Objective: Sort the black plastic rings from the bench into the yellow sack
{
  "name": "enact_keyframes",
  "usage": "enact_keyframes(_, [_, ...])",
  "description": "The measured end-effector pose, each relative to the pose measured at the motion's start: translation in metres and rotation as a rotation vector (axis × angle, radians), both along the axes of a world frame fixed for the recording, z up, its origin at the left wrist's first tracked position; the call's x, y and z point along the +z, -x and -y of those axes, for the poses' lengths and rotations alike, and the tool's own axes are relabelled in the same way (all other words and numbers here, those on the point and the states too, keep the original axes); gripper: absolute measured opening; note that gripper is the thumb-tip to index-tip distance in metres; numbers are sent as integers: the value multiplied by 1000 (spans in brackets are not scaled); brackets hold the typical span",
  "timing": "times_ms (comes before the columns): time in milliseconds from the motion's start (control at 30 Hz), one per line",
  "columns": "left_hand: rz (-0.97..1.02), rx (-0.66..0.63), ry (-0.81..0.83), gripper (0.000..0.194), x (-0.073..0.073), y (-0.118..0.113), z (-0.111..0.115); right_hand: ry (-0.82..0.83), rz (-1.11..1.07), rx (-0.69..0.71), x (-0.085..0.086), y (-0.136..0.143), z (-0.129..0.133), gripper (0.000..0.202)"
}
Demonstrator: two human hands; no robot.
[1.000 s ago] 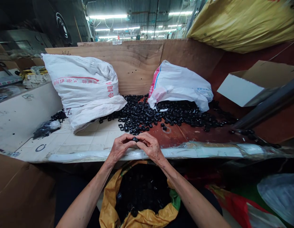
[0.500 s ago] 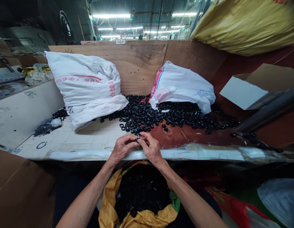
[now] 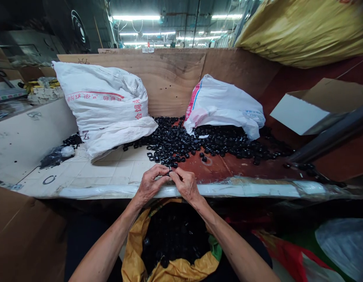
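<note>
My left hand (image 3: 153, 181) and my right hand (image 3: 185, 182) meet above the front edge of the table, fingertips pinched together. Between them is a small black part (image 3: 169, 170), mostly covered by the fingers, so its exact shape cannot be made out. Just beyond the fingertips, a heap of small black ring-like plastic parts (image 3: 175, 143) spreads over the tabletop. Below my wrists, an orange-yellow woven sack (image 3: 169, 270) gapes open, with many similar black parts (image 3: 175, 235) inside.
Two white woven sacks, one on the left (image 3: 108, 102) and one on the right (image 3: 225, 103), lie among the parts. An open cardboard box (image 3: 301, 111) and a dark metal bar (image 3: 331, 135) stand at right. Plastic-wrapped padding (image 3: 111, 191) lines the table's front edge.
The right fingers have shifted slightly, their tips lower and closer around the small black part. The left hand stays nearly still, and the whole view has moved a little.
</note>
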State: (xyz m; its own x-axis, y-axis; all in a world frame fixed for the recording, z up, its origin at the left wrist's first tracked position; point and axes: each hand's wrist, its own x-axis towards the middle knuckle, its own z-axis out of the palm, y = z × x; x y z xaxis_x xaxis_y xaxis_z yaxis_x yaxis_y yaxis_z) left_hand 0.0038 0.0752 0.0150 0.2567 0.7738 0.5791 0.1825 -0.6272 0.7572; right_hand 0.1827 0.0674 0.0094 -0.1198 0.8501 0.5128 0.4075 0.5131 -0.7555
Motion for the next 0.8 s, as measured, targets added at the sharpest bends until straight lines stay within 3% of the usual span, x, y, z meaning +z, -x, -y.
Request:
enact_keyframes(333, [54,0,26,13,0,0,-1,156,-143,73,8,-3,-2,32])
enact_keyframes(533, [81,15,178,20,-3,0,0,125,-151,149,6,-8,-3,11])
enact_keyframes(667, [164,-11,308,22,-2,-1,0,46,-177,196,2,-9,-4,15])
enact_keyframes(800, [193,-29,319,22,0,-2,0,32,-214,168,0,-8,-4,16])
